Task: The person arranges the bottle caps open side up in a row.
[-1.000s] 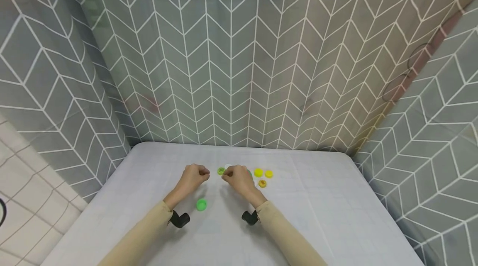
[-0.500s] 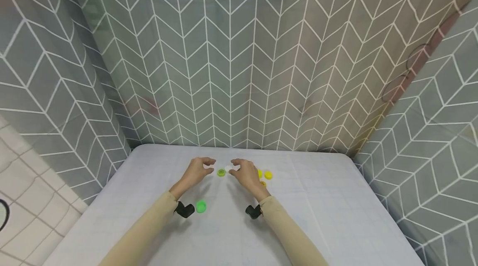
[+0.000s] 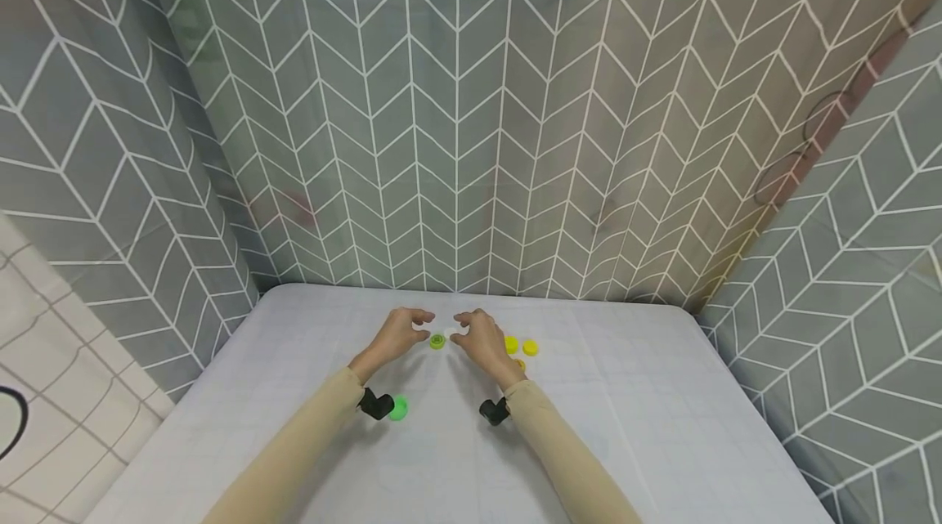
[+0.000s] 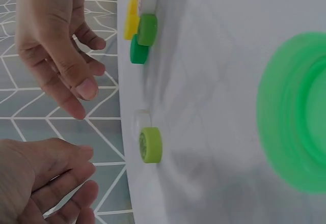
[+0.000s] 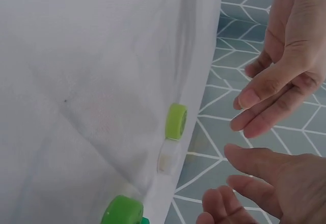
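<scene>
My left hand hovers above the table with its fingers and thumb apart. Facing it, my right hand is held the same way, also off the table. Neither holds anything. Between and below them lies a lime-green bottle cap with a marking on top. A whitish cap touches or nearly touches it. Close to my left wrist is a bright green cap, hollow side up, large in the left wrist view. Right of my right hand lie yellow caps; green caps there are hidden from the head view.
A white cloth covers the table. Next to the yellow caps are an orange-yellow cap and a white cap. Grey patterned curtains stand behind and at both sides of the table.
Both hands have gone from closed fingertips to spread fingers. The left hand has moved right and slightly forward, nearer the lime-green cap. The caps have stayed in place.
</scene>
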Available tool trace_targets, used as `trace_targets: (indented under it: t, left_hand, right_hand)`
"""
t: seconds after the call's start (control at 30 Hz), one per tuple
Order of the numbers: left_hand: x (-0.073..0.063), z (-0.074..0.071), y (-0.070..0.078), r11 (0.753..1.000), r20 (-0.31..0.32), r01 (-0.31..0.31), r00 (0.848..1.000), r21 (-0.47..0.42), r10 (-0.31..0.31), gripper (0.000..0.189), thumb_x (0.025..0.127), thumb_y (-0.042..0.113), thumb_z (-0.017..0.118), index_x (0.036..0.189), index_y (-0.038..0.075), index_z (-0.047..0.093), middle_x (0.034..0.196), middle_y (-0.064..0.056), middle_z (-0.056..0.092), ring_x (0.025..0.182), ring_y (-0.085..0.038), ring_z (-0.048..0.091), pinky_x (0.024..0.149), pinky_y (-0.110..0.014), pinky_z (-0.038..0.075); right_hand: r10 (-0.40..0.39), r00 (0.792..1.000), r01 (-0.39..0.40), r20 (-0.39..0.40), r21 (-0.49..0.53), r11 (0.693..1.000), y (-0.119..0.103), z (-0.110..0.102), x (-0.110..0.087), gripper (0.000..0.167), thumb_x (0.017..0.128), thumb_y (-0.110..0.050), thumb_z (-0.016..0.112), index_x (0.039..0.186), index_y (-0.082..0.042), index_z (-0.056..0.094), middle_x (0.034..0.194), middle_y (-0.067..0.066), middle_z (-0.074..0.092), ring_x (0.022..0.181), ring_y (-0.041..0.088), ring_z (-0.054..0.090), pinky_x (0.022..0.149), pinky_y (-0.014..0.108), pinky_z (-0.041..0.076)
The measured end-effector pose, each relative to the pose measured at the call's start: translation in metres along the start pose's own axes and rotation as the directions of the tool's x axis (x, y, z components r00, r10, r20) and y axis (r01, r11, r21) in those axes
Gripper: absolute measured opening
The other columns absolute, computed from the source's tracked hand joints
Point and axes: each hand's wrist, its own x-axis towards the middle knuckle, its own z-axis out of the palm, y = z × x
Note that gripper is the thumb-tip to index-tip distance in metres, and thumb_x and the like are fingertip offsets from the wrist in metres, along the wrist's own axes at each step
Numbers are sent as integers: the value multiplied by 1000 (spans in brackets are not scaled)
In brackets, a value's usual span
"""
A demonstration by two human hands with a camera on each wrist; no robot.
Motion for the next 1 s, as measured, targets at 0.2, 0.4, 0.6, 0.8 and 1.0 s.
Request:
trace_targets:
  t: [0.2, 0.4, 0.6, 0.8, 1.0]
  left_hand:
    - [2, 5, -6, 1000, 10, 15, 1000, 20, -15, 31, 80, -1, 70, 111, -3, 69, 108, -16, 71, 99, -34, 65, 82, -42, 54]
    - [2, 11, -11, 999, 22, 17, 1000, 41, -18, 30, 77, -5, 71, 107, -3, 71, 104, -15, 72, 92, -32, 65, 77, -40, 53]
    - [0, 19, -10, 997, 46, 36, 998, 71, -39, 28, 78, -5, 71, 105, -4, 72, 105, -16, 72, 93, -32, 65, 77, -40, 53]
    - [-1, 24, -9, 994, 48, 62, 997, 86, -66, 26, 77, -5, 71, 103, -3, 73, 105, -16, 72, 92, -29, 64, 75, -38, 52]
    - [1, 26, -13, 992, 45, 31, 998, 122, -37, 29, 73, -7, 70, 102, -5, 72, 101, -19, 70, 92, -32, 64, 78, -40, 53]
  right_hand:
    - [11, 1000, -10, 27, -39, 999, -1, 7, 5, 35, 82, -19, 76, 115, -8, 70, 97, 9, 67, 84, 23, 62, 69, 35, 51]
    - [36, 995, -32, 90, -47, 998, -4, 14, 7, 36, 82, -16, 76, 117, -10, 70, 94, 8, 69, 80, 21, 62, 62, 32, 49]
    - [27, 994, -23, 105, -41, 999, -6, 25, 7, 35, 82, -13, 74, 116, -9, 70, 92, 8, 70, 77, 19, 61, 61, 32, 48]
    - [5, 993, -1, 118, -34, 999, -6, 36, 7, 33, 83, -12, 74, 114, -4, 70, 93, 9, 71, 81, 18, 64, 65, 32, 51]
    - [4, 995, 1, 104, -48, 999, -7, 40, 8, 26, 82, -10, 73, 108, -4, 72, 92, 8, 73, 80, 18, 65, 68, 35, 52]
